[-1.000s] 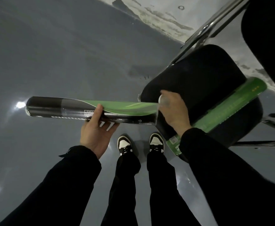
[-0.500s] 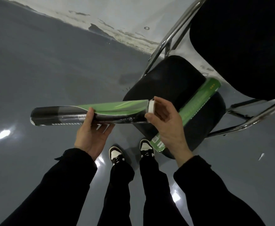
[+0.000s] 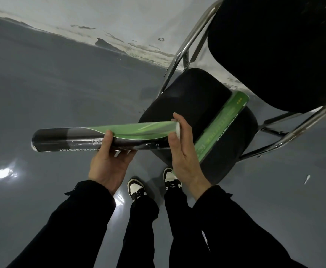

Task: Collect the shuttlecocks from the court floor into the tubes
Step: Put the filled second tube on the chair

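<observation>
Glossy grey court floor; black chair beside peeling wall.

The grey floor lies bare to the left and ahead as far as the scuffed wall base. To the right a black chair blocks the way: its seat reaches to the toes of the shoes, its chrome frame rises beside it, and its backrest fills the upper right. A green tube lies slantwise across the seat. Right of the chair, a small white scrap lies on open floor.
</observation>
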